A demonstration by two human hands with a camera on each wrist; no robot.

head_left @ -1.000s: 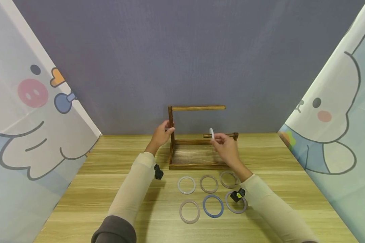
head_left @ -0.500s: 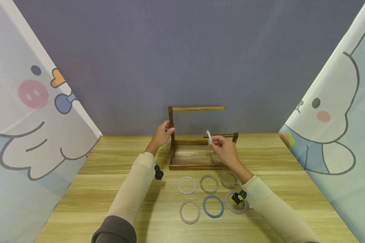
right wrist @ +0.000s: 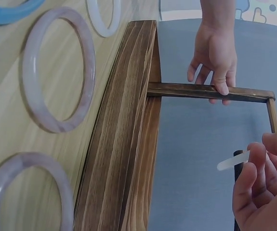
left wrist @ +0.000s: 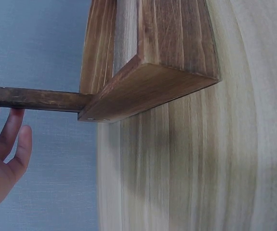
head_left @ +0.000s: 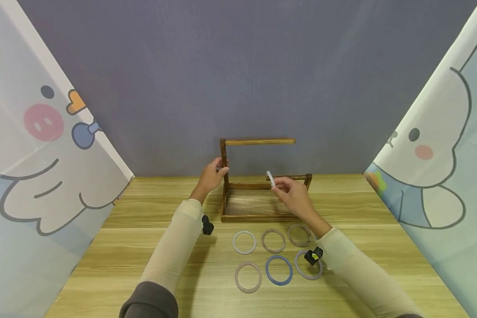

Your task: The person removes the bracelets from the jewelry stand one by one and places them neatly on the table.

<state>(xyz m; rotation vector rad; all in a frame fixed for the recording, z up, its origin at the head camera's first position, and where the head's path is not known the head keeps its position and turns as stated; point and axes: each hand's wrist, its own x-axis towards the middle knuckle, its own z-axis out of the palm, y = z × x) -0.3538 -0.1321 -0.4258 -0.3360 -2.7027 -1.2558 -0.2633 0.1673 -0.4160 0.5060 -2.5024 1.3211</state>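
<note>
A dark-stained wooden bangle stand (head_left: pixel 262 218) has a tall left post with an upper bar (head_left: pixel 260 141) and a shorter lower bar (head_left: pixel 298 177) at the right. My left hand (head_left: pixel 211 177) grips the tall post, thumb on the near side, fingers partly hidden behind it. My right hand (head_left: pixel 296 196) pinches a white bangle (head_left: pixel 270 178) between thumb and fingers. The bangle is nearly edge-on and tilted, at the free left end of the lower bar. In the right wrist view the bangle (right wrist: pixel 232 161) overlaps the bar's end; whether the bar passes through it I cannot tell.
Before the stand lie several bangles in two rows: a white one (head_left: pixel 244 242), brownish ones (head_left: pixel 273 252), a pinkish one (head_left: pixel 248 290), a blue one (head_left: pixel 278 283) and a lilac one (head_left: pixel 309 278) partly under the right wrist camera. A grey wall (head_left: pixel 254 88) rises behind.
My right hand has moved slightly left with the white bangle, from along the lower bar to its free end, and the bangle has tilted. My left hand stays on the post.
</note>
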